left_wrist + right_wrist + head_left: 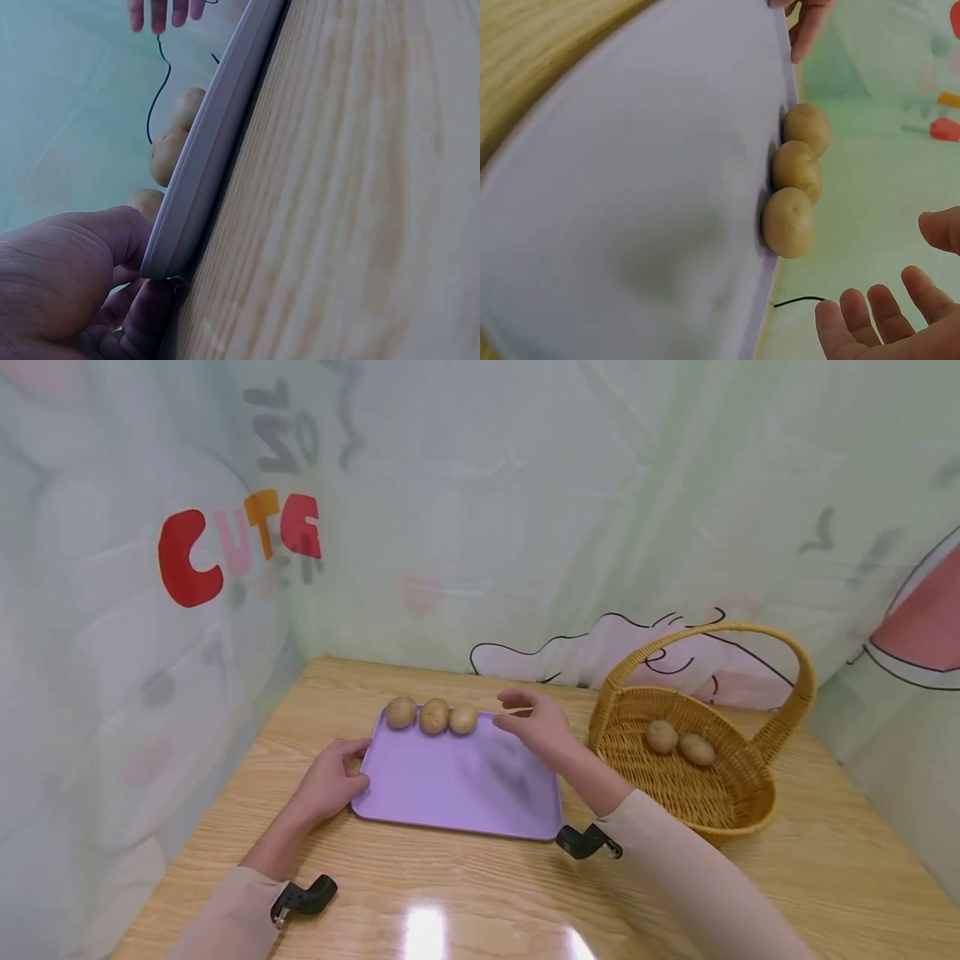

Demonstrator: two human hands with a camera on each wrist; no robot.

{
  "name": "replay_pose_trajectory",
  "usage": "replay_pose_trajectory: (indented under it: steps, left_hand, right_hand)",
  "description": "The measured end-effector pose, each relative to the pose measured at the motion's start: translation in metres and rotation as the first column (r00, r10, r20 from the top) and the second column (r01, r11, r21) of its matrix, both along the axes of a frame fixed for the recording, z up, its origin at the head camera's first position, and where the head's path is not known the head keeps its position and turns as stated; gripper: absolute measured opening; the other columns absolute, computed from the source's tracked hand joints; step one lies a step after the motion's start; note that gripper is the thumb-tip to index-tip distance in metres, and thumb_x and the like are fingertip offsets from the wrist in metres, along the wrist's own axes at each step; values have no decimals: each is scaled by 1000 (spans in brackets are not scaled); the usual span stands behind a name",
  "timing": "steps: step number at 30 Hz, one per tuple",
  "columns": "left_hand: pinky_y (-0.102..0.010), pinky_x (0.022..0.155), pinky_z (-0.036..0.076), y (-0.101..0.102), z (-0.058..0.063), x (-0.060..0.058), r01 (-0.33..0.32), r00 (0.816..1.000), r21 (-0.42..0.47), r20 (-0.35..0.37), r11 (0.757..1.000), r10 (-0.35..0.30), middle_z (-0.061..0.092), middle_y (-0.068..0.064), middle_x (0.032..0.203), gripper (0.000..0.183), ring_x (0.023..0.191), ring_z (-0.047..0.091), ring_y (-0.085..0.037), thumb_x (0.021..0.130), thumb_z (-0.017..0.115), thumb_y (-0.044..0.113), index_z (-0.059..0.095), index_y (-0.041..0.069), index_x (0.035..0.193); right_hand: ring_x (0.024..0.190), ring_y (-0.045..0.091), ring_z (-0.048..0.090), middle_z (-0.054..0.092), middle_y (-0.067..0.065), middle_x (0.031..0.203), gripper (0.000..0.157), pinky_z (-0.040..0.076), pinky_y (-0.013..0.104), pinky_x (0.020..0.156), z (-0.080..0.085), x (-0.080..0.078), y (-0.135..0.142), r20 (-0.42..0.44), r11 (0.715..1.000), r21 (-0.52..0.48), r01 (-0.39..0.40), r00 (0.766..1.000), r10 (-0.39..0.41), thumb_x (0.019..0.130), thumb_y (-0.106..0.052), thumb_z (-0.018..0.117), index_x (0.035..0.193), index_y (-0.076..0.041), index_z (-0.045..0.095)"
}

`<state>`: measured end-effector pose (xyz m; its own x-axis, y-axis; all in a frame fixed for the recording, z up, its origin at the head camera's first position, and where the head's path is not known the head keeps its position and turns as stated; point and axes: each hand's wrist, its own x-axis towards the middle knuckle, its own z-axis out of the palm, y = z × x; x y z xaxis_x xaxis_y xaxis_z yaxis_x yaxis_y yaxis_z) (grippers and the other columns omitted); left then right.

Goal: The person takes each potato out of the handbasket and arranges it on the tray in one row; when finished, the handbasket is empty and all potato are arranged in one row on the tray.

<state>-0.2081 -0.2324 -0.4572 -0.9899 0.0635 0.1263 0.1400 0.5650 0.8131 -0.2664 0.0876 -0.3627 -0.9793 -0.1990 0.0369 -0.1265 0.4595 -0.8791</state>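
A shallow purple tray (457, 785) lies on the table. My left hand (333, 779) grips its left edge; in the left wrist view the thumb is at the rim and the fingers (146, 315) reach beneath. Three potatoes sit in a row along the tray's far edge: a left one (401, 712), a middle one (434, 717) and a right one (462, 718). Just right of them, my right hand (542, 724) hovers over the tray's far right part. Its fingers (889, 311) are loosely bent and apart from the thumb, with nothing between them.
A wicker basket (761, 802) with a tall arched handle (723, 628) stands right of the tray. Two more potatoes (662, 737) lie inside it. Wooden tabletop (465, 893) extends in front, and a printed curtain (465, 527) hangs behind and at the left.
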Motion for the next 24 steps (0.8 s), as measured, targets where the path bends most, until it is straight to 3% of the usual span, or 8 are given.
replay_pose_trajectory:
  steps: [5,15,24]
  left_hand:
    - [-25,52,40,-1,0,0,7,1000,7,5,1000,-7,52,-20,120,62,63,45,-17,78,62,-3,48,-8,139]
    - [-25,54,40,-1,-2,-1,9,1000,-3,-2,1000,-9,53,-18,119,62,66,45,-18,78,63,-2,48,-7,139]
    - [-26,54,41,-1,-1,-1,14,1000,9,18,1000,-14,52,-19,122,62,67,46,-19,80,62,-3,47,-7,140]
  right_hand:
    - [113,28,58,59,10,126,41,46,43,94,14,16,15,13,1000,7,-30,999,30,87,-13,71,127,-9,60]
    - [110,26,60,63,10,121,38,48,40,89,28,37,55,-60,998,59,-15,998,19,88,-15,71,124,-7,63]
    - [108,25,60,62,9,120,35,50,29,85,44,53,98,-32,997,78,-16,999,18,90,-22,70,122,-8,62]
